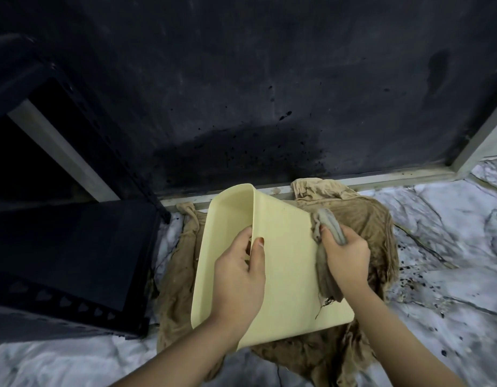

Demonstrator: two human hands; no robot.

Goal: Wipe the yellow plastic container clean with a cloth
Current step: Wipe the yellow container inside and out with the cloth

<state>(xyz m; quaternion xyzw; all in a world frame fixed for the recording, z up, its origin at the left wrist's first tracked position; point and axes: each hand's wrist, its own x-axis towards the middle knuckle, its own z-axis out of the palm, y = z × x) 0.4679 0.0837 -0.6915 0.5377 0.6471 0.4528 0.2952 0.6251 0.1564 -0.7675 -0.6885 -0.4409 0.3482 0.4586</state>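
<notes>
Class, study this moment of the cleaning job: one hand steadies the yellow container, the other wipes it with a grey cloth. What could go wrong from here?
1. The left hand pinches only the rim of the tilted yellow container; hard wiping could twist it loose.
2. The grey cloth in the right hand is frayed, with loose threads that may shed onto the plastic.
3. The container rests on a stained brown rag, near dark specks on the marble floor; cleaned sides could pick up dirt again.
</notes>
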